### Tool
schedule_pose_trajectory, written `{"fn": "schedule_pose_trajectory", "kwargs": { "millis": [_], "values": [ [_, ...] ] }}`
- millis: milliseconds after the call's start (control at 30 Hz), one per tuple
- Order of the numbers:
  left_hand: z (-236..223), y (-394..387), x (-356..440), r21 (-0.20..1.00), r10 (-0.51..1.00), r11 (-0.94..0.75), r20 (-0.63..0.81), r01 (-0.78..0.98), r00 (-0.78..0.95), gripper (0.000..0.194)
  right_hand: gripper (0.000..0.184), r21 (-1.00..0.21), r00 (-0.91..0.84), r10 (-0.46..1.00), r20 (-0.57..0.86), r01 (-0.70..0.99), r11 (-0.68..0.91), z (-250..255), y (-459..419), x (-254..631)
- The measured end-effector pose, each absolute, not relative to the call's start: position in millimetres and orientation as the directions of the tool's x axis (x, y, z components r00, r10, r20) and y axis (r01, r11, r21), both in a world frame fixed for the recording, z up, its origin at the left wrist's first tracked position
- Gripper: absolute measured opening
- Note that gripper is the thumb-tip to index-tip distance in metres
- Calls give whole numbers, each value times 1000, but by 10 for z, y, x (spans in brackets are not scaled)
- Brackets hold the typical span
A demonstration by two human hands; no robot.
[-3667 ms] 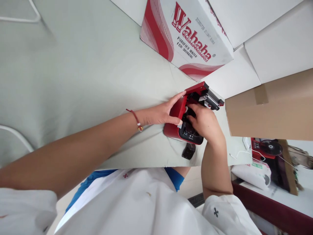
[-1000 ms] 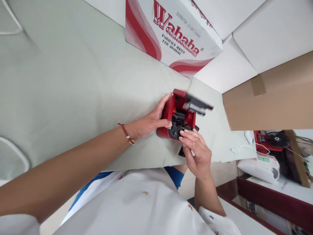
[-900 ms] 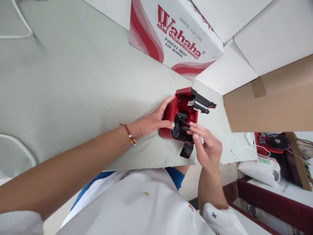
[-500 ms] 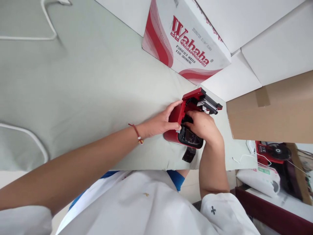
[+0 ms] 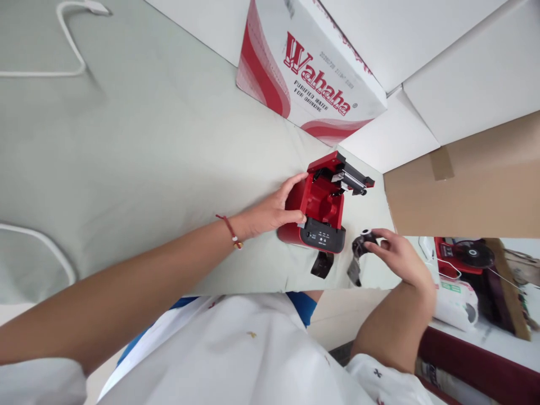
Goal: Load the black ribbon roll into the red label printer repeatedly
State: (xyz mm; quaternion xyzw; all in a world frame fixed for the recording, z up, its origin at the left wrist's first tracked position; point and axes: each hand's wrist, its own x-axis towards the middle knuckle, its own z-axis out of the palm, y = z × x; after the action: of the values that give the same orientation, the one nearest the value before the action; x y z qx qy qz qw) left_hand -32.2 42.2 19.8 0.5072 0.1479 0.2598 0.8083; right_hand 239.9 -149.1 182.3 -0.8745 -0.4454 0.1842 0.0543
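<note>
A small red printer (image 5: 324, 205) with a black front panel stands on the cloth-covered table, its lid (image 5: 352, 177) raised and its red compartment showing no roll inside. My left hand (image 5: 270, 216) grips the printer's left side, thumb on the near rim and fingers along the body. To the right of it, my right hand (image 5: 399, 256) pinches a small roll of dark film-like strip (image 5: 361, 242) between thumb and fingers. A loose tail hangs down from this roll. Another short dark strip (image 5: 323, 264) lies against the printer's front, near the table edge.
Behind the printer stands a white and red water carton (image 5: 314, 79) against white boxes. A brown cardboard box (image 5: 464, 180) is at the right. White cables (image 5: 70, 50) lie on the left of the table. A red device with a black reel (image 5: 472, 254) sits far right.
My right hand has come out of the printer's compartment and moved right, carrying the roll of dark strip. My left hand stays on the printer. The view has shifted slightly.
</note>
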Motion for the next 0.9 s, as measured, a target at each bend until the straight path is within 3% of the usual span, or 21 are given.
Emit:
{"fn": "schedule_pose_trajectory", "kwargs": {
  "millis": [100,267,433,567,667,800,900],
  "values": [
    [136,424,-291,881,573,362,46,-304,818,106,32,-214,576,772,-269,746,-631,1377,-1411,2538],
    [101,442,-272,891,585,323,77,-319,807,108,62,-277,551,823,-138,776,-566,983,-1327,2453],
    [116,459,-271,897,594,290,104,-333,797,105,47,-343,376,902,-209,836,-428,859,-1190,2263],
    [88,451,-263,894,594,293,108,-340,797,103,30,-391,198,914,-354,856,-337,1179,-1244,2176],
    [99,445,-267,895,597,295,99,-333,796,105,22,-494,-79,871,-485,847,-198,1723,-1420,2183],
    [168,445,-292,902,592,311,63,-300,804,106,34,-643,-342,899,-272,760,95,2243,-1507,2167],
    [197,446,-306,900,586,315,66,-302,808,105,33,-618,-209,967,-149,783,74,2189,-1337,2018]
  ]
}}
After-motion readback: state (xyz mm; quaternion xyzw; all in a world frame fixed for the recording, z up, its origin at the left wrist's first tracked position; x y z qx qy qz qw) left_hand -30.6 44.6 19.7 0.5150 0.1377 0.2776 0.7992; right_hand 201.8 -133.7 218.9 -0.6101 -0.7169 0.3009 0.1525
